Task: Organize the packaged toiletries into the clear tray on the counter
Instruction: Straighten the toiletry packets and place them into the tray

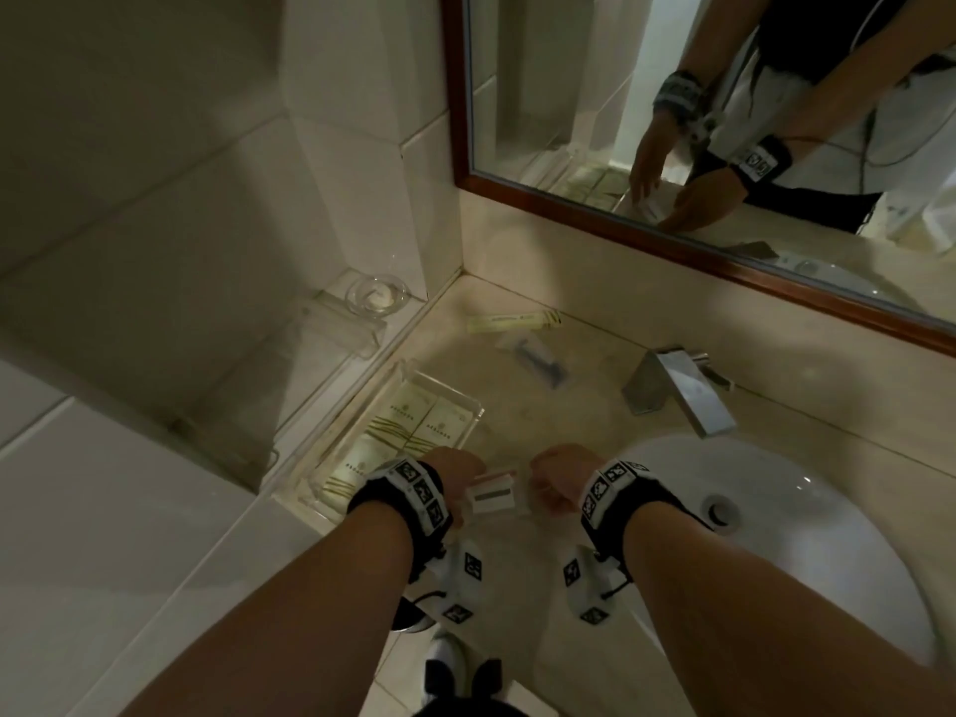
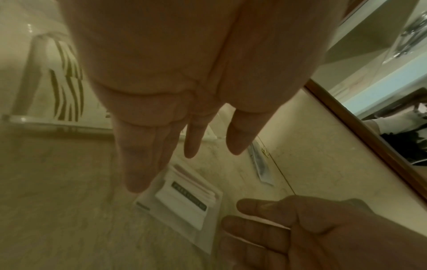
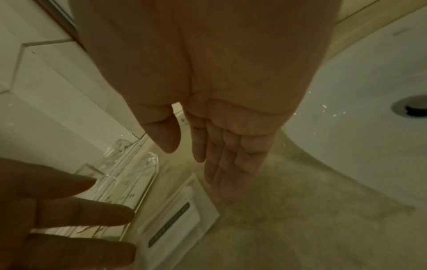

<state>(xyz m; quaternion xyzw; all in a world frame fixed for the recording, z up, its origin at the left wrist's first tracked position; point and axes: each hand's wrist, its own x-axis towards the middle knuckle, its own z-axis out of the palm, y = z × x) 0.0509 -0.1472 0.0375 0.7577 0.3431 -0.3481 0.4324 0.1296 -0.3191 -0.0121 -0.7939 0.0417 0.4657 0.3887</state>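
A flat white packet (image 1: pixel 490 498) with a dark stripe lies on the beige counter, just right of the clear tray (image 1: pixel 468 401). The tray holds several cream packaged toiletries (image 1: pixel 414 426). My left hand (image 1: pixel 460 470) hovers over the packet's left edge with straight fingers and holds nothing. My right hand (image 1: pixel 561 473) hangs beside the packet's right edge, also holding nothing. The left wrist view shows the packet (image 2: pixel 182 197) below my left fingertips (image 2: pixel 136 182). The right wrist view shows the packet (image 3: pixel 175 219) lying against the tray wall (image 3: pixel 129 182).
A long yellowish packet (image 1: pixel 514 321) and a wrapped razor (image 1: pixel 535 357) lie on the counter near the back wall. The faucet (image 1: pixel 677 390) and white sink (image 1: pixel 807 556) are on the right. A glass soap dish (image 1: pixel 375 295) stands on the left ledge. A mirror (image 1: pixel 672 95) hangs behind.
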